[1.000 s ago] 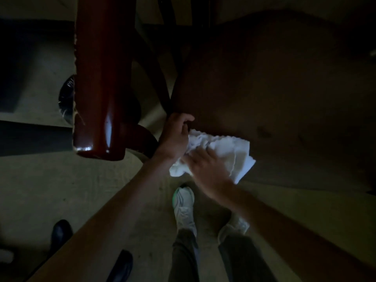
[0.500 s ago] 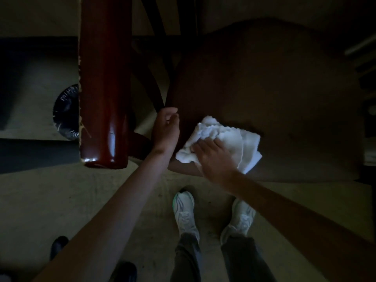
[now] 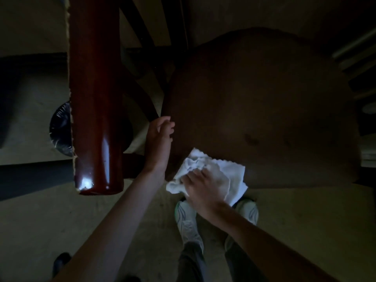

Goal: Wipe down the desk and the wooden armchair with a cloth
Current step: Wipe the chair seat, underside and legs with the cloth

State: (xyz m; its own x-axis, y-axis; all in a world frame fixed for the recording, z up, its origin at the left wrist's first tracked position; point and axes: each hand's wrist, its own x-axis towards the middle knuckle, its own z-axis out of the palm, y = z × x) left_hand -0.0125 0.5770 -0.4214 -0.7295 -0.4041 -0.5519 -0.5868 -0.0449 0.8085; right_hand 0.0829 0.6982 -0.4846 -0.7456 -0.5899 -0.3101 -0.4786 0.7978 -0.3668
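Note:
The wooden armchair fills the dim view from above: its brown seat (image 3: 264, 110) spreads across the middle and right, and a glossy red-brown armrest (image 3: 95, 98) runs down the left. A crumpled white cloth (image 3: 230, 174) lies on the seat's front left corner. My right hand (image 3: 203, 186) presses down on the cloth with its fingers spread over it. My left hand (image 3: 158, 141) rests against the seat's left edge, fingers loosely curled at the rim. The desk is not in view.
A dark round bin lined with a plastic bag (image 3: 61, 131) stands on the floor left of the armrest. My two pale sneakers (image 3: 187, 218) stand just in front of the seat. A dark shoe (image 3: 61, 261) shows at the lower left. Chair struts cross behind the armrest.
My right hand has drawn the cloth back toward the seat's front edge after pushing it further in. My left hand has let go of the cloth and moved to the seat's left edge.

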